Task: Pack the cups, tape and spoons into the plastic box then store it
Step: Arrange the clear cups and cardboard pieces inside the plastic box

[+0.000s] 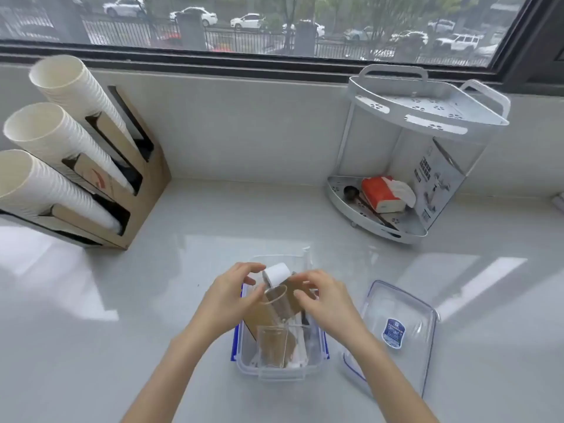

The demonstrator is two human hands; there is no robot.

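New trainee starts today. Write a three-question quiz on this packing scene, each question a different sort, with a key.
1. True or false: the clear plastic lid with the blue label is clipped onto the clear plastic box with blue latches.
2. On which side of the box does the lid lie? A) its left B) its right C) behind it
3. Fill in: the left hand and right hand are both over the ____.

Key
1. False: it lies on the white counter.
2. B
3. box
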